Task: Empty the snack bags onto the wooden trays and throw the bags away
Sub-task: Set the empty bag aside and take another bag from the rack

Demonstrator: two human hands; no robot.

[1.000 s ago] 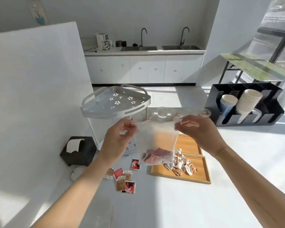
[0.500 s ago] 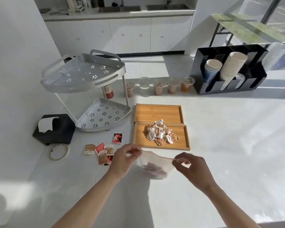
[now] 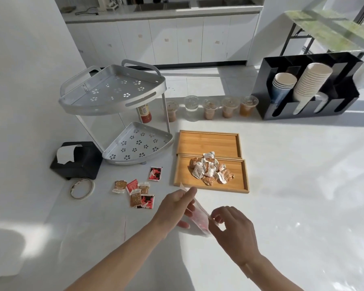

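Head view: snack bag [image 3: 199,217], clear thin plastic with reddish contents blurred through the film, held low over the white bench [image 3: 292,185], just in front of the near wooden tray [image 3: 240,186]. Left hand [image 3: 172,208] pinches the bag's upper edge, fingers [image 3: 190,193] closed on the film; right hand [image 3: 234,229] pinches the opposite edge, fingers [image 3: 215,215] curled on it. Bag tilted, its lower part hidden behind the right hand; what is inside cannot be made out.

Near tray: flat rectangular bamboo with a raised rim, carrying a heap of crinkled white and brown wrapped snacks [image 3: 210,171]. Far wooden tray [image 3: 208,142], same shape, touches it along the long side.

Left of the trays, loose red and brown sachets [image 3: 138,191] lie flat on the bench. Behind them, a two-tier grey perforated metal corner rack [image 3: 114,95]; a black tissue box [image 3: 78,160]; a tape roll [image 3: 82,189].

Versus half a second ago: the bag has turned edge-on and the hands sit closer together.
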